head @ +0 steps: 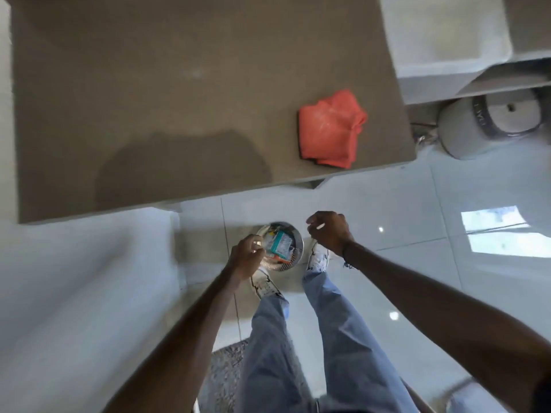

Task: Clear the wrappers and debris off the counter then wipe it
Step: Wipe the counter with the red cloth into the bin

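Left hand curled at the rim of the round metal floor bin, apparently dropping debris onto teal wrappers inside. Right hand loosely closed, contents unclear. Folded orange cloth waits near brown bench's front right corner for wiping.

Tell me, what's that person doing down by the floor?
The person is standing beside the brown counter and reaching down over a small round metal bin on the floor by their shoes. A teal wrapper and other scraps already lie inside it. The left hand is at the bin's rim, and the right hand hangs just above, curled loosely; whether it holds anything is unclear. An orange cloth sits folded on the counter, not yet in use.
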Tool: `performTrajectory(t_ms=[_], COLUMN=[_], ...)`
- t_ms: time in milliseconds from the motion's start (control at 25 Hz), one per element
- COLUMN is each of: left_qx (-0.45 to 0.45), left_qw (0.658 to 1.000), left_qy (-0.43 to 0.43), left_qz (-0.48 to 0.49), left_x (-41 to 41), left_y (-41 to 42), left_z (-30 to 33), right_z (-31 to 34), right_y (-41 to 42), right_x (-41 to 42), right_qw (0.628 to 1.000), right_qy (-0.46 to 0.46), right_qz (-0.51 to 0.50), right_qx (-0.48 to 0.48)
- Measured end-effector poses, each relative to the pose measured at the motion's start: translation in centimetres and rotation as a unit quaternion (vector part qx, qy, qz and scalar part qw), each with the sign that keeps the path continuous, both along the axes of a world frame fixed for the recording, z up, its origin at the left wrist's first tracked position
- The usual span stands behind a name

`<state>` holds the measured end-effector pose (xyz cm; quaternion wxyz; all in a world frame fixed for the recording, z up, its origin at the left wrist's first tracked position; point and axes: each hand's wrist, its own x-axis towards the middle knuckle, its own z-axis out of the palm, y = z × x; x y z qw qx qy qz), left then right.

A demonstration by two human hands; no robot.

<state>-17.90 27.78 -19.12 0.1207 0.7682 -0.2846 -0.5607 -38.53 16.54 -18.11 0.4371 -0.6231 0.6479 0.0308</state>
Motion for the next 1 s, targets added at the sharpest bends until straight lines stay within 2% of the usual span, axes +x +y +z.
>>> performTrajectory(t_ms=[200,360,400,480,560,680,800,1000], left_qx=[-0.117,-0.186,-0.196,-0.201,-0.201,-0.213,-0.237,-0.265], left_qw=[0.992,0.982,0.979,0.978,0.977,0.976,0.969,0.962], left_qy=[0.033,0.012,-0.009,-0.041,-0.054,-0.045,-0.065,-0.052], left_qz=[0.021,0.044,0.048,0.043,0.033,0.005,-0.008,-0.024], left_x=[1.2,1.0,0.7,-0.2,-1.4,-4.0,-6.5,-12.2], left_y=[-3.3,-9.0,-10.7,-13.6,-16.5,-20.6,-25.8,-37.0], left_z=[10.4,14.8,15.4,16.0,16.1,15.8,15.0,15.3], right_z=[11.0,15.9,16.7,17.0,16.6,15.5,15.2,16.1], right_y=[-2.0,-5.9,-7.1,-9.3,-11.2,-14.3,-19.3,-30.8], right_x=[-0.3,-0.5,-0.5,-0.4,0.1,0.5,-1.3,-8.3], right_qw=[0.992,0.973,0.969,0.974,0.98,0.983,0.978,0.98], right_qy=[-0.089,-0.078,-0.074,-0.068,-0.059,-0.055,-0.088,-0.08], right_qz=[0.015,-0.085,-0.122,-0.166,-0.171,-0.163,-0.186,-0.174], right_qx=[-0.088,-0.2,-0.2,-0.14,-0.086,-0.062,-0.02,-0.05])
